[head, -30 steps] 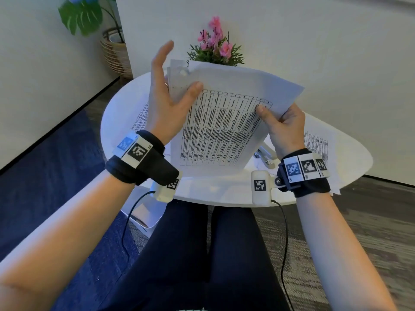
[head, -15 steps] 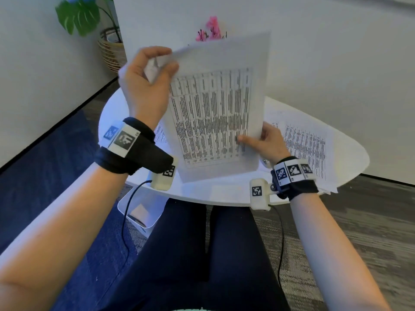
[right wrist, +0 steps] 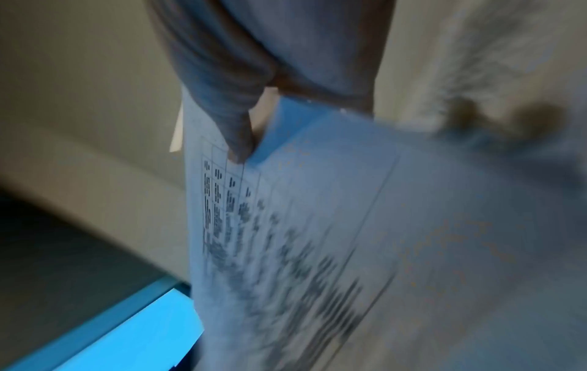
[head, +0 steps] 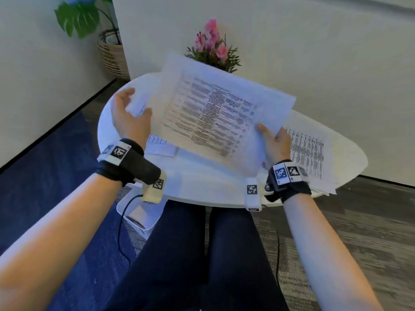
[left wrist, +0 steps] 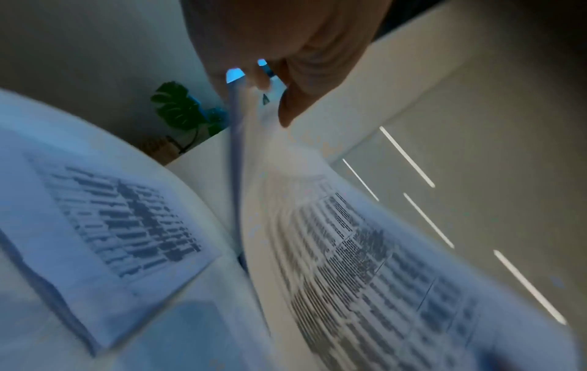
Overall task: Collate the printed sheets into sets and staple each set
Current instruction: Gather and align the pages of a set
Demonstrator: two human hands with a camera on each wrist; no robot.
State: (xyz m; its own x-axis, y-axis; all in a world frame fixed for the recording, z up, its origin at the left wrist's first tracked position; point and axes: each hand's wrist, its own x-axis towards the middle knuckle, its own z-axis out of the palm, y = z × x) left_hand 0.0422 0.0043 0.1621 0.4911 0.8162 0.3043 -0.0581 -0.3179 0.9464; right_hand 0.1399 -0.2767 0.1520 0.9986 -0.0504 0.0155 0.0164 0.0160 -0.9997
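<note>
Left hand (head: 129, 118): your thumb and fingers pinch the sheets (head: 221, 113) at their left edge.
Right hand (head: 275, 141): you grip their near right corner, thumb on top.
Sheets: held tilted above the table (head: 202, 182).

A set of white printed sheets (head: 220, 117), covered with blurred table text, is held tilted above the table with its printed face up, while one stack of printed sheets (head: 307, 151) lies flat to its right and another printed stack (head: 157, 144) lies partly hidden under its left side.
</note>
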